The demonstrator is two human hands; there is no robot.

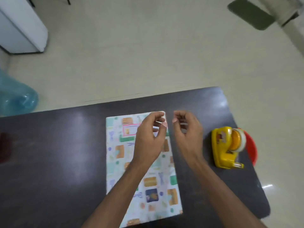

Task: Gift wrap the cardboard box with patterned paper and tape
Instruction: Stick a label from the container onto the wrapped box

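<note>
Dark surface [49, 153] against pale floor [131, 63] bears wrapped box [115, 162] and yellow dispenser [222, 145]; our left grip [148, 139] and right grip [189, 135] hover curled, contents we cannot tell.

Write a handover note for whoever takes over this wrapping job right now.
Left hand: above the wrapped box, fingers curled; too blurred to tell if it pinches tape.
Right hand: likewise, beside it, over the table.
Tape dispenser: right of the box.
Done: patterned paper covers the box's top.
Left: check seams and ends; tape any loose.
</note>
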